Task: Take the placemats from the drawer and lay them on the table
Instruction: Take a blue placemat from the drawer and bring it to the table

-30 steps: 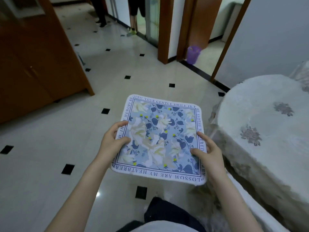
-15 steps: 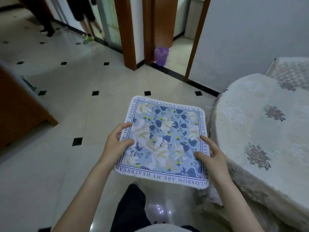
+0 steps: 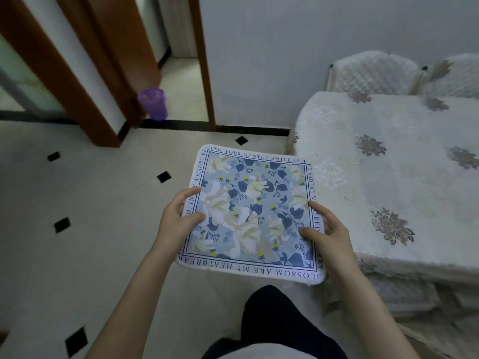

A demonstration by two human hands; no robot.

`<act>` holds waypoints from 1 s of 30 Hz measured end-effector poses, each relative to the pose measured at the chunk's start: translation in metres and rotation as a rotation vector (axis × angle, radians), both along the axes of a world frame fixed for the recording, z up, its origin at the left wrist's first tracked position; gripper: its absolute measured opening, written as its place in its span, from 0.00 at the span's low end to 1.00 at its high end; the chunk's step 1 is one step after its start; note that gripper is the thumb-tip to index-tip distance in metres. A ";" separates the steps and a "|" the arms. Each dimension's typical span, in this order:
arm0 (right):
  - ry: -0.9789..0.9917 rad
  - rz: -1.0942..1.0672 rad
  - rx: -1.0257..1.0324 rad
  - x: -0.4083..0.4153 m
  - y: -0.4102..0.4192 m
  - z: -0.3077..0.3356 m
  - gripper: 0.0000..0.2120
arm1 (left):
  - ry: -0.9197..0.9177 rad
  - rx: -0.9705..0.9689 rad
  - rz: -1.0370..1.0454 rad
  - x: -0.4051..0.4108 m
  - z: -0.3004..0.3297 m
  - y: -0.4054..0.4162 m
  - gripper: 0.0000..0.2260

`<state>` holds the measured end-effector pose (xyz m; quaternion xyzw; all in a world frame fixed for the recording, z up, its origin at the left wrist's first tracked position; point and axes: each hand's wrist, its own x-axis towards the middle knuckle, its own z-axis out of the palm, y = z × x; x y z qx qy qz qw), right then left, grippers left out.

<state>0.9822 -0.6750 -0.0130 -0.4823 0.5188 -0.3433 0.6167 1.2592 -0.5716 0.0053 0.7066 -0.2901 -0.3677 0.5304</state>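
1. Floral placemat [image 3: 252, 211] is out of the drawer and held flat in the air over the tiled floor [image 3: 103, 203], just left of the desk [image 3: 388, 177]; not touching it
2. Left hand [image 3: 176, 224] grips the mat's left edge, thumb on top and fingers curled under
3. Right hand [image 3: 329, 237] grips the right edge the same way
4. Can't tell if this is one mat or a stack; only the top face shows
5. Desk carries a lace cloth with flower patches, no mat on the visible part
6. Progress, my read: fetch done, carry nearly done. Left: lay the mat on the desk; the drawer is out of view
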 end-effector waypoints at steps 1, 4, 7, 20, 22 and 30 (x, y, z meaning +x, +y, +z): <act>-0.011 -0.028 0.004 0.004 -0.010 -0.002 0.27 | -0.004 0.000 -0.032 0.006 -0.002 -0.018 0.24; -0.032 -0.105 0.014 0.012 -0.050 -0.011 0.26 | -0.003 -0.002 -0.112 0.021 -0.008 -0.078 0.24; -0.042 -0.157 0.009 0.020 -0.097 -0.023 0.26 | 0.000 0.010 -0.170 0.034 -0.013 -0.143 0.24; 0.026 -0.432 -0.009 0.020 -0.267 -0.029 0.27 | 0.033 0.063 -0.433 0.032 -0.007 -0.399 0.23; 0.006 -0.517 0.009 0.017 -0.281 -0.028 0.27 | 0.030 0.052 -0.495 0.027 -0.012 -0.433 0.24; 0.024 -0.885 0.031 0.022 -0.331 -0.034 0.26 | 0.033 0.034 -0.864 0.000 -0.033 -0.578 0.24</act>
